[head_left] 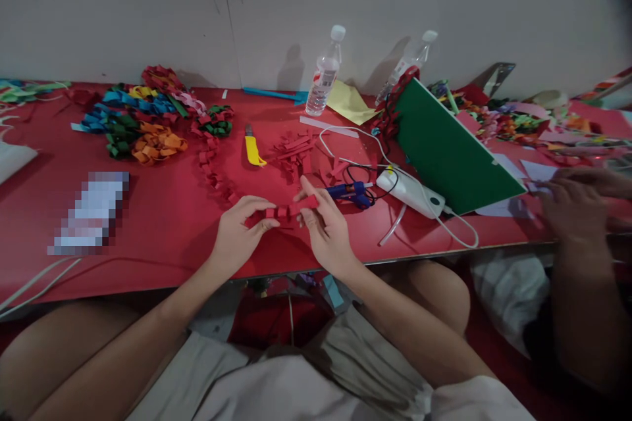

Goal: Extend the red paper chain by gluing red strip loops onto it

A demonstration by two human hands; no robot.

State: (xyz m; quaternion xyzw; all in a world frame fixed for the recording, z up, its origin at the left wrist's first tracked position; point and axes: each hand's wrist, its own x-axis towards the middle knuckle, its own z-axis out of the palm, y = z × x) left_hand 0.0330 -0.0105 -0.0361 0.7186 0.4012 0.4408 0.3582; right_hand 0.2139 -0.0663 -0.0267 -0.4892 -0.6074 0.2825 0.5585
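Note:
Near the table's front edge, my left hand (245, 227) pinches the near end of a red paper chain (212, 174), whose links trail back to the left. My right hand (323, 227) is closed on a red paper strip (309, 204) beside the last links. Behind my hands lies a pile of cut red paper strips (296, 148). A blue glue gun (353, 191) rests just right of my right hand. Farther back, a yellow utility knife (253, 149) lies on the red table.
Colourful paper chains (143, 122) heap at the back left. Two water bottles (324, 72) stand near the wall. A green board (444, 145) leans right of a white power strip (412, 192) with loose cords. A phone (91, 210) lies left; a co-worker's hands (575, 204) are at right.

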